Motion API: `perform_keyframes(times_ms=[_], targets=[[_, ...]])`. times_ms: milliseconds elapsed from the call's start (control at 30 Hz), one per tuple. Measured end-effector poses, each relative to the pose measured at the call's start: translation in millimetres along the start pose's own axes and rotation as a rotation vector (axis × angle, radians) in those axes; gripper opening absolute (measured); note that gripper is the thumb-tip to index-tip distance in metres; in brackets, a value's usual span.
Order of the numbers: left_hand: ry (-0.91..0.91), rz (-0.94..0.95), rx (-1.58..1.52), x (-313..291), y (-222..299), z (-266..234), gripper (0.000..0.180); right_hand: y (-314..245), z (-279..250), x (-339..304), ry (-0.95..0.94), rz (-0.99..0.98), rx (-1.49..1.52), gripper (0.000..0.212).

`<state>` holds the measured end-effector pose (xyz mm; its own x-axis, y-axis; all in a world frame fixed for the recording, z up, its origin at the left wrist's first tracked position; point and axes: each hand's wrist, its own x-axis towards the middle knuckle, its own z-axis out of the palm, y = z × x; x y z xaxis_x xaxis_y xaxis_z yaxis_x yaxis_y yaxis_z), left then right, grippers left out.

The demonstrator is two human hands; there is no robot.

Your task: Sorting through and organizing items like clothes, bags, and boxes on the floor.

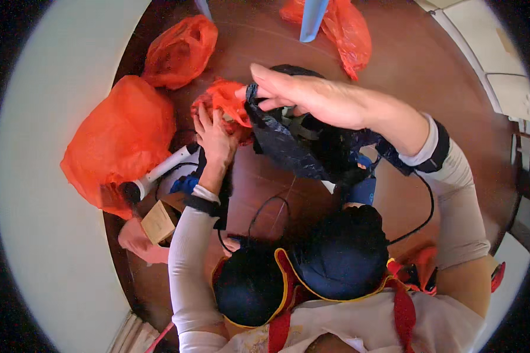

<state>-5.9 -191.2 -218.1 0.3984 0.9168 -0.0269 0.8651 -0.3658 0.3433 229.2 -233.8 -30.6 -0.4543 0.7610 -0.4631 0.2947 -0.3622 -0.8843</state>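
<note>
Near the floor's point(453, 112) left edge, by the wall point(41, 129), sits a big red bag point(121, 141), with a white tube point(164, 170) slanting out below it toward the left hand point(218, 143). That hand reaches away from the body, fingers spread over a small crumpled red bag point(234, 105); whether they grip it I cannot tell. The small bag lies under and just right of these fingertips, squeezed between them and the black bag point(294, 144); it shows no clear long axis. The left hand covers more of it, though the right hand's fingertips also come up beside it. The black bag slants from upper left to lower right. The right hand point(303, 97) crosses over it from the right, bent fingers holding its rim.
</note>
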Motion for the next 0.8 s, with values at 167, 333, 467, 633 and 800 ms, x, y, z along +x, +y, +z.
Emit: perform_keyframes(times_ms=[167, 333, 467, 633, 800], targets=[[0.014, 0.005, -0.606, 0, -5, -31, 0.068, -7, -7, 3, 0.077, -0.010, -0.050, 0.094], [0.228, 0.556, -0.324, -6, 83, -127, 0.059, -2, -4, 16, 0.186, -0.187, -0.071, 0.086], [0.070, 0.933, 0.190, -26, 121, -125, 0.044, -14, -11, 14, 0.165, -0.210, -0.140, 0.076], [0.134, 0.791, 0.216, -18, 99, -143, 0.010, -4, -15, -14, 0.207, -0.438, -0.626, 0.053], [0.154, 0.761, 0.213, -14, 84, -151, 0.014, 12, -4, -52, 0.722, -0.627, -1.360, 0.017]])
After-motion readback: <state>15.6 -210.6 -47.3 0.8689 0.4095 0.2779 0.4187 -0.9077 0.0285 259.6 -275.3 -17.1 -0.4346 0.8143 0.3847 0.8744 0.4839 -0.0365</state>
